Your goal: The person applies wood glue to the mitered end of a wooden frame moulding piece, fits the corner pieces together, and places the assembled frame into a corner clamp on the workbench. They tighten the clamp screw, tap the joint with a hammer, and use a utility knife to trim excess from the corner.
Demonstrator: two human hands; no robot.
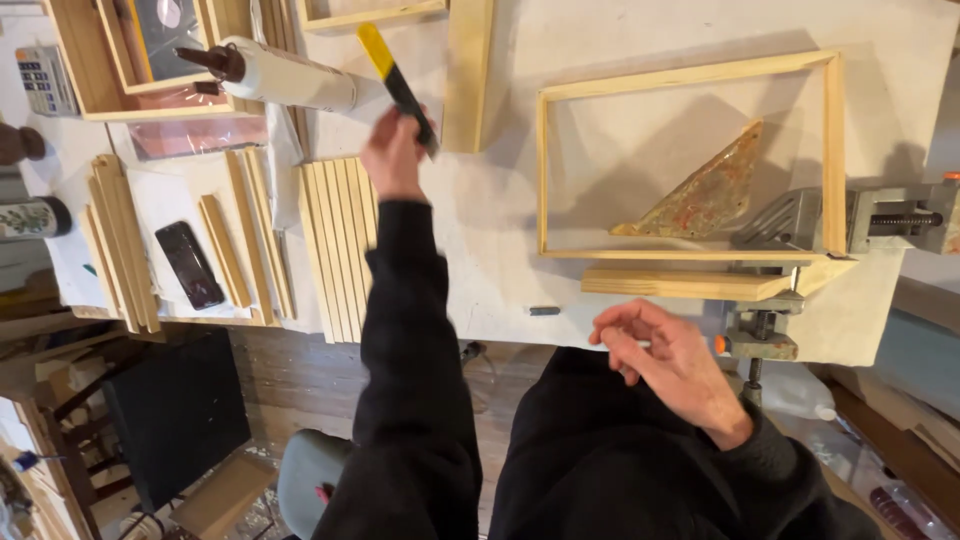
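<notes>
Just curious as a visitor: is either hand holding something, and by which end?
The left hand grips a yellow-and-black tool by its black lower end. The right hand holds nothing.

The left hand point(393, 152) is raised over the pale workbench point(500, 250), closed around a black-and-yellow utility knife point(398, 88) that tilts up toward the far edge. Just beyond it lies a white caulking cartridge with a brown nozzle point(270, 72). A row of thin pale wooden strips point(338, 245) lies at the near edge, beside the left sleeve. The right hand point(672, 362) hangs loosely curled and empty off the near edge, below a rectangular pine frame point(690, 160) clamped at its right corner, with a paint-stained triangular block point(706, 196) inside.
</notes>
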